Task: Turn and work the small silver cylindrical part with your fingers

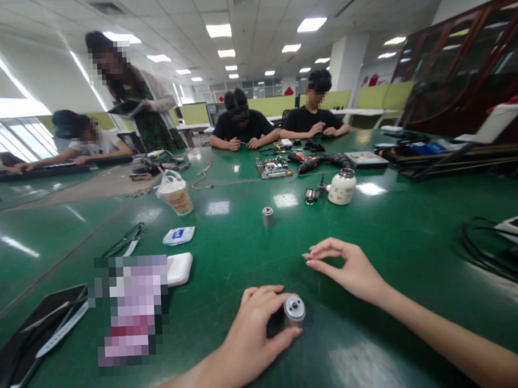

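My left hand (260, 325) has its thumb and fingers closed around a small silver cylindrical motor (294, 309), which stands upright on the green table with its round end face up. To the right and farther forward, my right hand (350, 265) hovers over the table, thumb and fingers apart and nothing between them. A second small metal cylinder (267, 217) stands upright farther off, beyond both hands. It looks much like the one in my left hand.
Left on the green table (227, 247) lie a white case (179, 269), a tissue packet (179, 236) and a bagged cup (176, 195). Beyond are a cream bottle (341, 187), a circuit board (274, 168) and a power drill (317, 161). Black cables (480, 253) lie right. Several people are across the table.
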The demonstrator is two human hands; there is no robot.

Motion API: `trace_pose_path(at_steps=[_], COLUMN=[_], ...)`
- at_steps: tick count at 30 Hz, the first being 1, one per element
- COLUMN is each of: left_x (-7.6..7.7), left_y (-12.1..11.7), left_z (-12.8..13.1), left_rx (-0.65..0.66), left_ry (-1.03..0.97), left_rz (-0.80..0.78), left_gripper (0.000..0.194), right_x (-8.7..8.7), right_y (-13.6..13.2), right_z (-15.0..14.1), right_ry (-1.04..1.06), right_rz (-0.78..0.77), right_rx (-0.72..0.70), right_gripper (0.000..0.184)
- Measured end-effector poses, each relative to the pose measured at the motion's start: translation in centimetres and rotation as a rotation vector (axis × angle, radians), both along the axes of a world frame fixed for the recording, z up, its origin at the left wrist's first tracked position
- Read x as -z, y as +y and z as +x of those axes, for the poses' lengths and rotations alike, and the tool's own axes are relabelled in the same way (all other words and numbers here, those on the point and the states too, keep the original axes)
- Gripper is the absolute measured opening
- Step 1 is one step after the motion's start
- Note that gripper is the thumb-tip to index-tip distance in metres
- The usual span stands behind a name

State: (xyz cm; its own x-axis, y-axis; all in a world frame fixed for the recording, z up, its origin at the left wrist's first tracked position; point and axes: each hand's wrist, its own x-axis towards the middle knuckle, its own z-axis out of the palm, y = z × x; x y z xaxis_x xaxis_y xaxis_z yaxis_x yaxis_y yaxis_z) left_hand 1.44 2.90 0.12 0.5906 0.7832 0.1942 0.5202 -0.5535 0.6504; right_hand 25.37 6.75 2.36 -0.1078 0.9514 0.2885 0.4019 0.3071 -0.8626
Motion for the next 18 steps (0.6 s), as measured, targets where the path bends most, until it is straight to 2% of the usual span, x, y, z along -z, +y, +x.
trace_pose_path(at_steps=[2,7,12,16,18], left_x=[0.1,0.1,0.1,0.0,0.0], left_y=[0.1,0.1,0.0,0.0,0.0], left_z=[0.0,0.1,0.1,0.1,0.1], left_rx=[0.004,0.002,0.008,0.0,0.002], left_ry=[-0.005,-0.033,-0.037,-0.031,-0.023], left_rz=[0.003,0.021,0.024,0.009,0.003], left_gripper=[0.037,0.036,0.033,0.033,0.033], right_x=[-1.0,-1.7,-1.2,-1.2,-1.2], right_y=[-1.6,-4.0,-4.0,-4.0,-4.0], right_z=[-1.4,-3.0,-3.3,-3.0,-2.8], right_ry=[0.056,-0.095,-0.136,-0.112,-0.07], right_rz=[-0.012,0.051,0.074,0.081,0.085], right_rx=[-0.099,-0.224,-0.222,-0.1,-0.066], right_gripper=[0.018,0.003,0.006,0.021,0.022])
